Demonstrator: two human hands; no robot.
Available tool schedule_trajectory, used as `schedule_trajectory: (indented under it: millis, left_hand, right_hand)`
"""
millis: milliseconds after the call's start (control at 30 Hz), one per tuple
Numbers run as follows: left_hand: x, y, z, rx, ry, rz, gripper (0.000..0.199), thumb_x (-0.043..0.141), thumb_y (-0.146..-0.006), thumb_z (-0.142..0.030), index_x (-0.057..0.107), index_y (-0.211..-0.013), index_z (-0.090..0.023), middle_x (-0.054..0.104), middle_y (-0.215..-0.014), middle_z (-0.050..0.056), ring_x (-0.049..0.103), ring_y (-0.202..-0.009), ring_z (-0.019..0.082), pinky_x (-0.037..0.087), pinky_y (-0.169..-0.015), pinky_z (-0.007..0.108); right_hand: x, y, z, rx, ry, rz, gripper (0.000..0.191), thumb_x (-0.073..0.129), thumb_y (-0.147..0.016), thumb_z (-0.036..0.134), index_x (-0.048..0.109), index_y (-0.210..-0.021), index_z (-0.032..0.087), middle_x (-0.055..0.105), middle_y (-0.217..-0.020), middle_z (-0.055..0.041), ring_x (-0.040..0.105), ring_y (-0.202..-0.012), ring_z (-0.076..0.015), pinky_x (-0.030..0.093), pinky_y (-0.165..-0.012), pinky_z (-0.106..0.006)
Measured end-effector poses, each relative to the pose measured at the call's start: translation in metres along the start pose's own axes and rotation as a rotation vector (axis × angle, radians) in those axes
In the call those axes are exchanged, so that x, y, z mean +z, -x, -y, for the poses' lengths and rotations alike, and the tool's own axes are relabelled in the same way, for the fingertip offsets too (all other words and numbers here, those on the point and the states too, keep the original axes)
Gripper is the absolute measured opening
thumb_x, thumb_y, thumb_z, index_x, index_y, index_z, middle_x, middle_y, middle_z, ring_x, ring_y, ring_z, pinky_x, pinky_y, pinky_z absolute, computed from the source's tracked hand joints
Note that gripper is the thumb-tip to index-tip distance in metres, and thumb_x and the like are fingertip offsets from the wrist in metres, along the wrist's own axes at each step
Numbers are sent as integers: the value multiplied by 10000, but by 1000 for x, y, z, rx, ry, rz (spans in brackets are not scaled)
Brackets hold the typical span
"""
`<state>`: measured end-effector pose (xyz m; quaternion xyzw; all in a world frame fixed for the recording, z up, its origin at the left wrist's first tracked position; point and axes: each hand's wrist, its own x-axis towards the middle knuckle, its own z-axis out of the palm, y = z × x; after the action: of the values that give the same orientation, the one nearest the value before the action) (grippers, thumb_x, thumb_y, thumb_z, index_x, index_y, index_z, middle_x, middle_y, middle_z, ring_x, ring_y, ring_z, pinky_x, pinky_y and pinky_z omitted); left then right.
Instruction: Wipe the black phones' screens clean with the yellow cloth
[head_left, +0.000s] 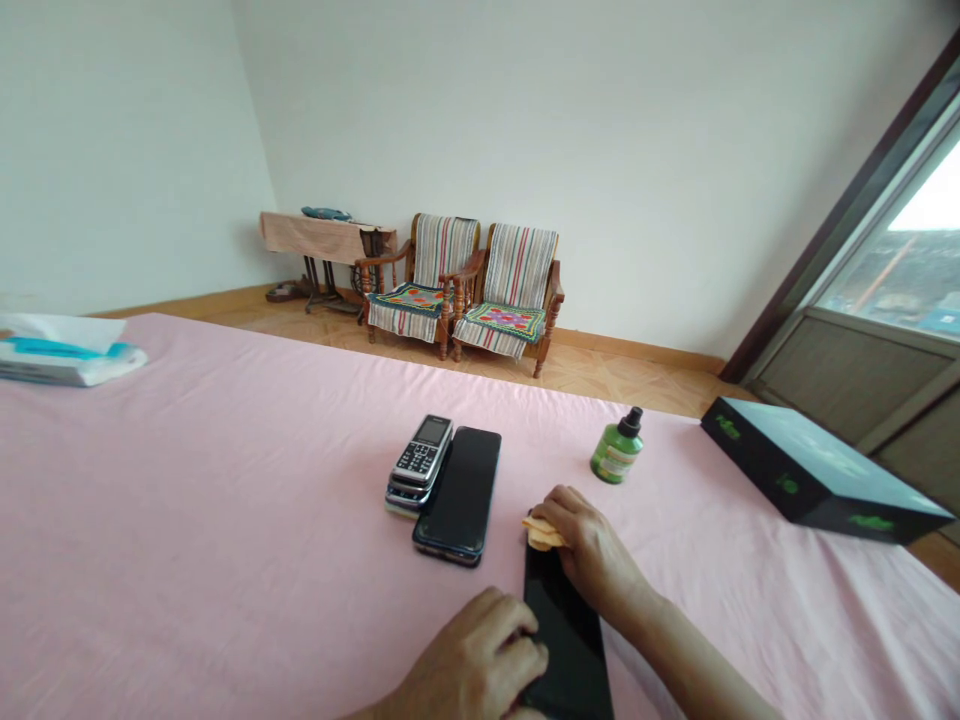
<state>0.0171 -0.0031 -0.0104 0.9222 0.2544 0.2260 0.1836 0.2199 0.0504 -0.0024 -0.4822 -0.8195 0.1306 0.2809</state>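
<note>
A black smartphone (568, 640) lies on the pink cloth in front of me, its lower end cut off by the frame's bottom edge. My left hand (480, 655) grips its left edge with curled fingers. Pinched in my right hand (589, 550) is a folded pale orange cloth (543, 534), pressed onto the phone's far end. Left of the hands, a stack of smartphones (459, 490) lies with a dark screen on top. Against it sits a pile of older phones, with a silver keypad phone (424, 450) uppermost.
A green spray bottle (616, 450) stands beyond my right hand. A black box (817, 480) rests at the right edge of the pink cloth (225, 520). At far left is a tissue pack (67, 362). Two wooden chairs (506, 285) and a draped table (322, 238) stand by the wall.
</note>
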Motion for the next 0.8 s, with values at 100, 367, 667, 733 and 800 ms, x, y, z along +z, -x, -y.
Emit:
schedule_trajectory:
  millis: [100, 367, 667, 733, 800]
  left_hand:
    - [0, 1, -1, 15, 7, -28, 210, 696, -853, -281, 628, -1020, -173, 622, -1067, 78, 579, -975, 216, 495, -875, 271]
    - [2, 1, 0, -15, 27, -9, 170, 644, -893, -308, 636, -1006, -182, 624, -1074, 72, 586, -983, 215, 493, -883, 272]
    - [-3, 1, -6, -57, 65, -33, 203, 650, -888, -261, 639, -1084, -210, 628, -1089, 58, 585, -1006, 218, 493, -922, 284]
    - [-3, 1, -5, -44, 64, -18, 213, 666, -876, -265, 643, -1077, -199, 630, -1096, 69, 590, -1005, 221, 494, -917, 278]
    - [-4, 1, -4, -23, 69, -11, 205, 652, -887, -282, 647, -1073, -197, 634, -1087, 74, 596, -994, 220, 494, -912, 278]
  right_hand:
    - [-2, 2, 1, 5, -73, -14, 404, 375, -719, -80, 649, -873, 174, 553, -837, -50, 516, -811, -184, 417, -718, -293]
    - [0, 25, 17, 9, -191, 42, 375, 398, -680, -43, 632, -852, 194, 577, -850, -56, 513, -820, -198, 402, -703, -301]
    - [-16, 35, 28, 54, -342, 161, 351, 418, -679, -43, 653, -791, 193, 577, -807, -25, 560, -719, -145, 395, -619, -239]
    - [-18, 31, 19, 105, -329, 52, 331, 427, -690, -38, 647, -778, 193, 584, -781, -18, 566, -701, -144, 394, -612, -236]
    - [-18, 25, 5, 156, -251, -90, 308, 429, -697, -31, 634, -761, 188, 580, -751, -18, 562, -688, -152, 392, -605, -241]
